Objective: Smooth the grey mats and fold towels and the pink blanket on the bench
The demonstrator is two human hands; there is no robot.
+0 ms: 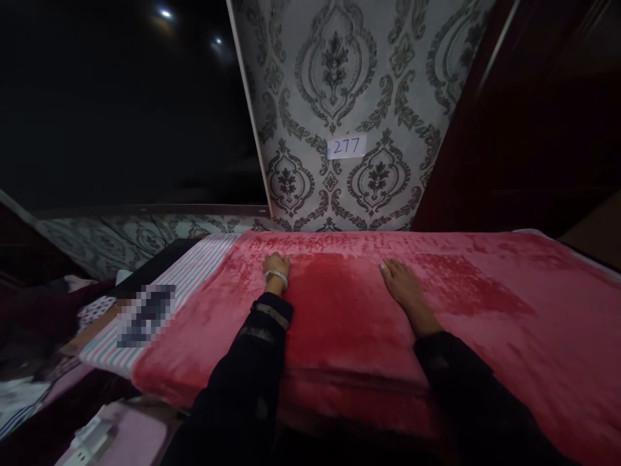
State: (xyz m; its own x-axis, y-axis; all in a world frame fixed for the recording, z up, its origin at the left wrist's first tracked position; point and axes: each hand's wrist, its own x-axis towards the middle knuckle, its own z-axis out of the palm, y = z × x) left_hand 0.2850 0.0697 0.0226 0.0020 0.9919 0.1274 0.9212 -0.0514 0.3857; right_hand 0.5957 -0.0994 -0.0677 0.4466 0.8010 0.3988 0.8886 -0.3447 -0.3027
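Note:
A plush red blanket [349, 310] lies spread over a raised flat surface, with a darker brushed patch between my two hands. My left hand [276, 265], with a pale bracelet at the wrist, rests on the blanket left of that patch. Its fingers look curled down against the fabric, and their tips are hidden. To the right of the patch, my right hand [402, 281] lies palm down on the blanket with its fingers stretched out flat. Along the near side the blanket shows a fold or layered edge.
A striped cloth [206, 255] shows left of the blanket, with a blurred-out dark item [146, 317] on it. At lower left is a white power strip [90, 443]. Behind are a large dark screen [121, 110] and patterned wallpaper [334, 77] bearing a "277" label [347, 147].

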